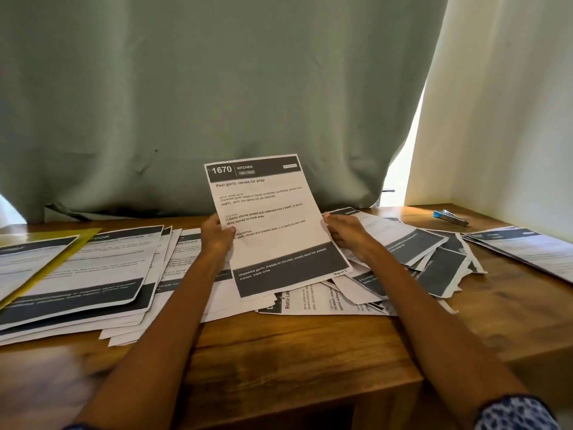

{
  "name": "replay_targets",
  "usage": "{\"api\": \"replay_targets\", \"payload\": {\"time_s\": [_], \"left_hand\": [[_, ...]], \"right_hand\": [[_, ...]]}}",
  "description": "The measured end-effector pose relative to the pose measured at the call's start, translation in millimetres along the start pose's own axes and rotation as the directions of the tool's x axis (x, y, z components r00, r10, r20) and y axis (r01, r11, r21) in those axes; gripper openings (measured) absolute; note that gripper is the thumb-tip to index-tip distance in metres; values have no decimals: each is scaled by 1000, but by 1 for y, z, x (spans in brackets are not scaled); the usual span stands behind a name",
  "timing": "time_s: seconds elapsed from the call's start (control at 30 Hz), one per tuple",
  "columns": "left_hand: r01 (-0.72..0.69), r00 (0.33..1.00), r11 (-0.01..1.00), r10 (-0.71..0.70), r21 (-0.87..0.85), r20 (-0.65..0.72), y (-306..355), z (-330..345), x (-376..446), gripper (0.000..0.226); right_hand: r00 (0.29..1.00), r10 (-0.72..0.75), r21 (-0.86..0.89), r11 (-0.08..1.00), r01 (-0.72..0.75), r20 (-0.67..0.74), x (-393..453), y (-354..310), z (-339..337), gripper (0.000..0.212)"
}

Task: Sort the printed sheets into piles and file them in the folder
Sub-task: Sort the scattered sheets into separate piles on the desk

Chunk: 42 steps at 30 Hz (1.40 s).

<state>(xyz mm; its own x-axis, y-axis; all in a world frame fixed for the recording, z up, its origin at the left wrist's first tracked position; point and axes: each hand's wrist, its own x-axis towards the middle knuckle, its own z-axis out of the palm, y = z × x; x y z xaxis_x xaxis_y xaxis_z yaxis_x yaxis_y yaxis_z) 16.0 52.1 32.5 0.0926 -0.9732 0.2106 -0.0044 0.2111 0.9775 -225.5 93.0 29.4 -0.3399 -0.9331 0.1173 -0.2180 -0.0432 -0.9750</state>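
A printed sheet headed "1670 KITCHEN, Peel garlic cloves for prep" is tilted up above the wooden table. My left hand pinches its left edge and my right hand grips its right edge. Under and right of it lies a loose, jumbled heap of printed sheets. A tidier pile of sheets lies on the left. A yellow folder with a sheet in it rests on that pile at the far left.
Another small pile of sheets lies at the far right of the table. A blue and dark pen-like object lies at the back right. Green and cream curtains hang directly behind the table. The table's front edge is near me.
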Motion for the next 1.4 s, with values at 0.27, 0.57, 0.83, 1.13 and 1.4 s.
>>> {"api": "replay_targets", "payload": {"time_s": [0.27,0.57,0.83,1.13,1.4], "left_hand": [[18,1000,1000,-18,2,24,0,1,-1,40],[-25,977,1000,23,6,211,-10,34,-24,55],[-198,927,980,199,-38,318,15,151,-59,72],[53,800,992,26,-115,599,36,376,-153,48],[-200,707,961,6,192,707,34,472,-196,60]], "right_hand": [[1000,-27,-23,999,27,-14,0,2,3,21],[900,-300,-386,907,167,-317,-7,-3,-1,22],[787,-460,-630,767,120,-411,-17,-29,-133,31],[576,-573,-796,545,-264,-584,-48,-17,-331,21],[794,-196,-818,163,-552,-575,-54,60,-392,74]]}}
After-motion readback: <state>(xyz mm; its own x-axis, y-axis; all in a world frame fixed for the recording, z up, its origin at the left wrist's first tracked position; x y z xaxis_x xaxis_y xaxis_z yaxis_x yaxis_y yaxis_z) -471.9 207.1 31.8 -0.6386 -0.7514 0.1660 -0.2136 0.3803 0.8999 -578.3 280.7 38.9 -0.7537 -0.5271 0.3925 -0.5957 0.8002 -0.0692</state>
